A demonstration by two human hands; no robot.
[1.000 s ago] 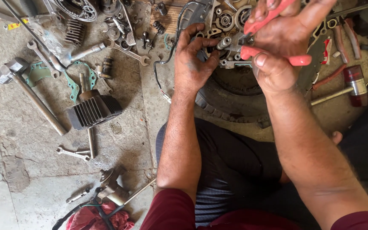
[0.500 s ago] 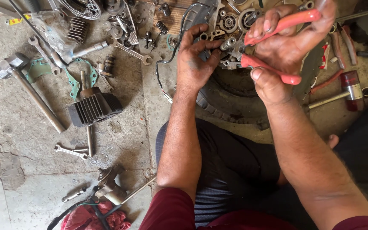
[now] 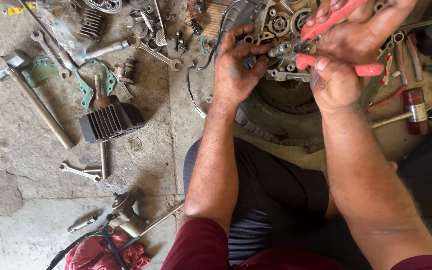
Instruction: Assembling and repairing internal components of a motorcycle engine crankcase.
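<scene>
Two hands are working at twelve o'clock: my right hand is squeezing red-handled pliers, their long axis pointing toward nine o'clock at the engine case, while my left hand, nearer, is curling its fingers around a small shaft.

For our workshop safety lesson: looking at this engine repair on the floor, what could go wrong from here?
1. The left hand has its fingertips right beside the nose of the red-handled pliers that the right hand squeezes; a slip could pinch them.
2. The engine case rests on a tyre, so it might rock under force.
3. Spanners, a hammer and a finned cylinder lie scattered on the floor, so small parts could get lost.
</scene>
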